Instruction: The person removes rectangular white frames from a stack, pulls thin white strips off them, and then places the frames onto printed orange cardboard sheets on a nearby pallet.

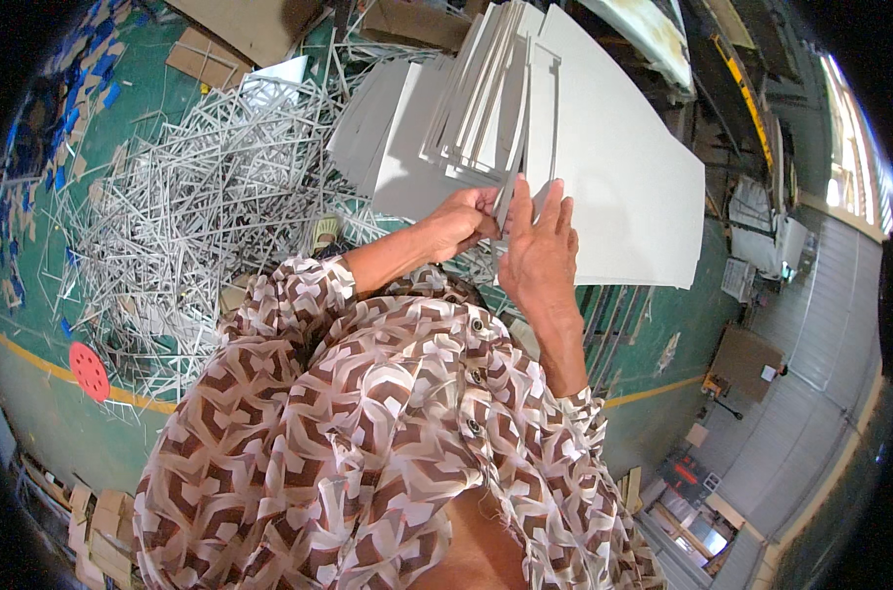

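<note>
My left hand (463, 224) is closed, its fingers curled on the lower end of a thin grey-white cardboard strip (513, 147). My right hand (544, 248) lies just right of it, fingers stretched out and touching the near edge of a large white cardboard sheet (633, 202). Beyond the hands, several narrow cut cardboard pieces (478, 98) stand in a slanting stack. More white sheets (392, 147) lie fanned out to their left. Exactly how the strip joins the pieces behind it is hidden by my fingers.
A big heap of thin cardboard offcuts (201, 206) covers the green floor (161, 74) at the left. A red perforated disc (89, 371) lies beside a yellow floor line (146, 401). Brown cardboard (205, 59) lies at the far left; metal bars (613, 320) show under the sheet.
</note>
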Tool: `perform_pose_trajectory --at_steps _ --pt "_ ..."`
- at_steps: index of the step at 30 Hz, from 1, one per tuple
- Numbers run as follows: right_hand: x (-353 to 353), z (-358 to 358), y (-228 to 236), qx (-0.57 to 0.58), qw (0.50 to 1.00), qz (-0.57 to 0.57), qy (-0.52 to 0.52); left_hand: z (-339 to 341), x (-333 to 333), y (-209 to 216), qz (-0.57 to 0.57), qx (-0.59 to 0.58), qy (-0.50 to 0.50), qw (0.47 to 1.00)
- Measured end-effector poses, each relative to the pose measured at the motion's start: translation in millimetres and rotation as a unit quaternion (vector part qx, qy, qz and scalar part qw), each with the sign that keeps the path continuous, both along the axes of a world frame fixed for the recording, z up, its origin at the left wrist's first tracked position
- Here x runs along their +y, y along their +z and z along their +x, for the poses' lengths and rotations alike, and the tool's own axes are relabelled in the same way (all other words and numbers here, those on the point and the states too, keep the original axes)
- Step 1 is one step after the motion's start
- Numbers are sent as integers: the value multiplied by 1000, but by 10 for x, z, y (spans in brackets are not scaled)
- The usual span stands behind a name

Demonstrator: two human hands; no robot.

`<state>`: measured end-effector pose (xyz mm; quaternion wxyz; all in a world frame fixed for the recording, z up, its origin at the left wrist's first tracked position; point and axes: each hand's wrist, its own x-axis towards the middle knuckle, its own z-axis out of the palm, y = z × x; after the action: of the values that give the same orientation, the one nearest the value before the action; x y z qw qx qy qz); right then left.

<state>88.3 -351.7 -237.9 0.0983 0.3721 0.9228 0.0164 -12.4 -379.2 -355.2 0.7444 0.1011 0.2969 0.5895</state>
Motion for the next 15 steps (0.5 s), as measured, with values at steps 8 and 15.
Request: perform_pose_trajectory --at_steps 8,15 --pt "-56 -92 -333 13 993 108 -54 105 -11 -42 -10 7 12 1000" --pt "106 94 37 49 995 83 -27 149 56 215 6 158 57 986"
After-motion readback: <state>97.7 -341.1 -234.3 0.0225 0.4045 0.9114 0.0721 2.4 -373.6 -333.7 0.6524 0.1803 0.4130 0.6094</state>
